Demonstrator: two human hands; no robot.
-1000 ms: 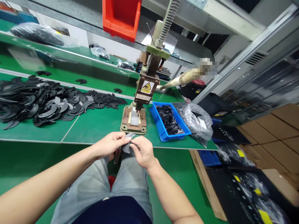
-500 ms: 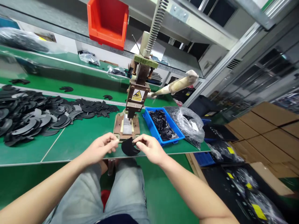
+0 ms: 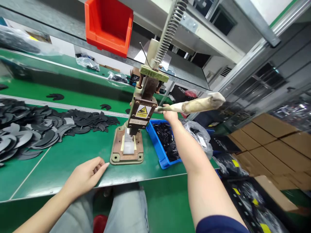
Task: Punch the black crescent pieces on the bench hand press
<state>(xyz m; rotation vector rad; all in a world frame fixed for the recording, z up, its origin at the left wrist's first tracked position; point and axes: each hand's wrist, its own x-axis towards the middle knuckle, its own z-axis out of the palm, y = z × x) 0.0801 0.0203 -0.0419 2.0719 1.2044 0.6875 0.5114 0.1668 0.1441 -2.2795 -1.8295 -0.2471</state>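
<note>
My left hand rests on the green bench near its front edge, fingers curled in and thumb pointing at the base of a hand press. Nothing shows in it. My right hand reaches forward past the press, beside its tape-wrapped lever. The lever hides most of its fingers, so whether it holds anything cannot be seen. Below my right wrist stands a blue tray of small black parts. A clear strip lies on the press base.
Thin black curved pieces are heaped on the left of the bench. A few lie on the ledge behind. Overhead sits a red bin on a shelf. A plastic bag is right of the tray; cardboard boxes stand farther right.
My right hand has moved forward and up from the front edge to behind the lever. The black curved piece it held is out of sight. My left hand stays near the edge.
</note>
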